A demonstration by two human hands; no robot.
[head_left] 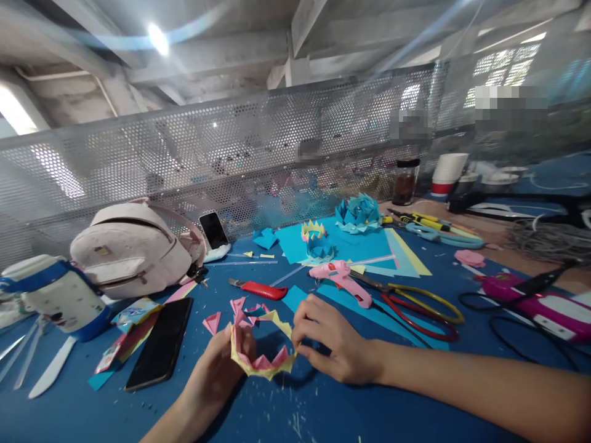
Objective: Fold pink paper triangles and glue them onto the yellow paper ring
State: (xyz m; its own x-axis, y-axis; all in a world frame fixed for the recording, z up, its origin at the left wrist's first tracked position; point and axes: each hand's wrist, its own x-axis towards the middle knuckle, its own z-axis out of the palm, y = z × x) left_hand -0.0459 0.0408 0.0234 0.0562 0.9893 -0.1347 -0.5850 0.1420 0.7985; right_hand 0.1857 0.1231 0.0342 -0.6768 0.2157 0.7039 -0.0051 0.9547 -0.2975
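Observation:
Both my hands hold a ring of folded pink and yellow paper, a crown-like band of pointed pieces, just above the blue table. My left hand grips its left side with fingers curled around the band. My right hand pinches the ring's right end between thumb and fingers. A loose pink folded piece lies just left of the ring.
A black phone and paper scraps lie left. A red utility knife, pink glue gun and scissors sit behind my hands. Farther back: white backpack, blue paper flowers, perforated metal screen.

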